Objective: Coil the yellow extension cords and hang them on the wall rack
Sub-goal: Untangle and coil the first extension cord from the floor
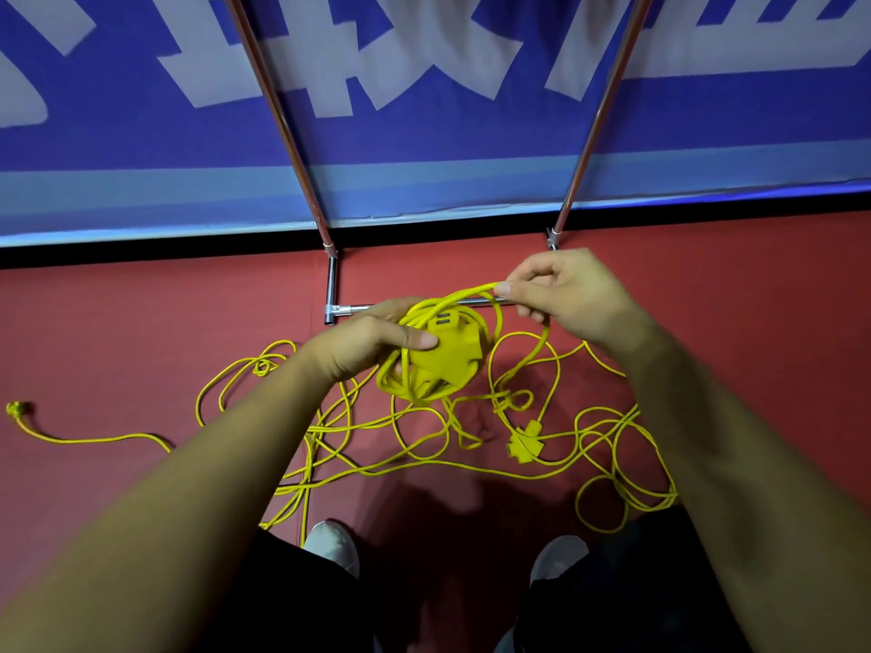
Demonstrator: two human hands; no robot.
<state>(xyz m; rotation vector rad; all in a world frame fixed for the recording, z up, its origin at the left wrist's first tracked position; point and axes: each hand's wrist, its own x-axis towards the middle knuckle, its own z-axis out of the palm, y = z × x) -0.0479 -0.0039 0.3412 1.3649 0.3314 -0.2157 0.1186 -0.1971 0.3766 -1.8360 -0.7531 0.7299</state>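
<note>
My left hand grips a yellow multi-outlet socket head with a few loops of yellow cord coiled around it. My right hand pinches a strand of that cord just above the socket head, between thumb and fingers. From there the cord drops to the red floor, where it lies in a loose tangle. A second yellow socket head rests in the tangle at the right. A yellow plug lies at the far left. The rack's metal frame stands against the wall.
Two slanted metal poles rise from the rack base in front of a blue and white banner. A horizontal bar runs along the floor behind my hands. My two shoes stand just before the tangle.
</note>
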